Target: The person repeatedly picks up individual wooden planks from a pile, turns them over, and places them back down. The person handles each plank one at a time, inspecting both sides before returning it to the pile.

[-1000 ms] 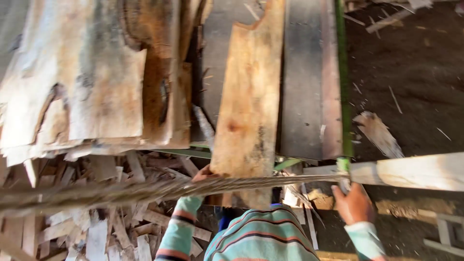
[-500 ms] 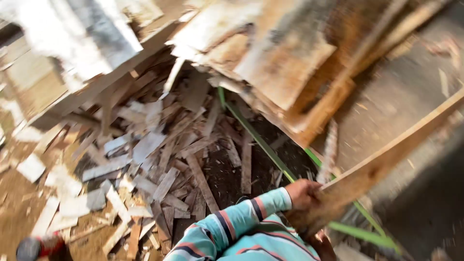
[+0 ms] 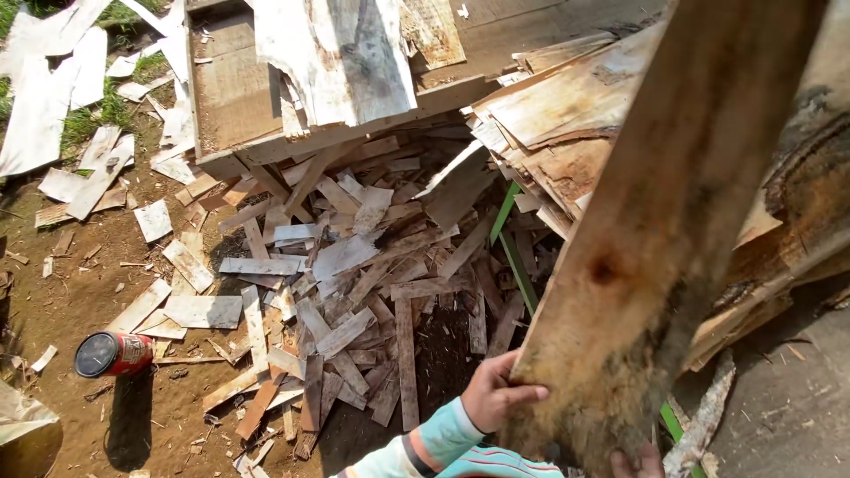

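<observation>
Left hand: the left hand (image 3: 498, 389) is clenched on the near left edge of the wooden slab (image 3: 655, 239), fingers wrapped over its rough lower corner; a striped teal sleeve (image 3: 425, 447) runs back from the wrist toward the bottom edge
Right hand: only the fingertips of the right hand (image 3: 636, 462) show at the bottom edge, pressed against the underside of the slab's near end; whether they grip or merely support it cannot be told
Wooden slab: a long raw-edged plank with a dark knot, rising from both hands up and to the right across the view; bark and dark staining at the end nearest the hands
Beyond the left hand: a heap of offcut strips (image 3: 354, 283) lies on the ground, up and to the left of that hand, apart from it
Far of the heap: a wooden table (image 3: 230, 97) carries pale bark sheets (image 3: 336, 53), well apart from both hands
Right of the heap: stacked veneer sheets (image 3: 567, 133) overhang a green metal bar (image 3: 513, 257), which slants down toward the slab's near end
Far left of the left hand: a red can (image 3: 111, 354) lies on its side on the bare soil, well apart
Right of the right hand: a bark strip (image 3: 704, 425) lies on the grey floor, just beside the slab's base
</observation>
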